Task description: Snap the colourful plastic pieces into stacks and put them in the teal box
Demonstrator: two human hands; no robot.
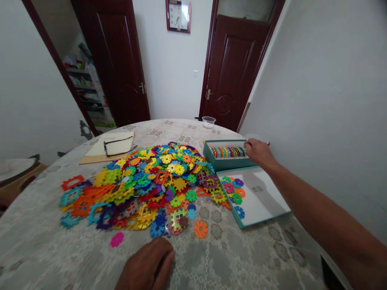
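Note:
My right hand reaches over a green-edged open box at the right. Its fingers are closed at the right end of a row of colourful toothed plastic discs standing on edge inside. Whatever the fingers pinch is too small to make out. My left hand rests curled on the tablecloth at the near edge, thumb against the fingers, with nothing visible in it. Just beyond it spreads a big heap of plastic pieces, flower-shaped discs and square window-like frames in many colours.
A white lid or tray with a green rim lies before the box, several discs at its left side. An orange disc and a pink disc lie loose. Glasses rest on papers. A clear bowl stands at the back.

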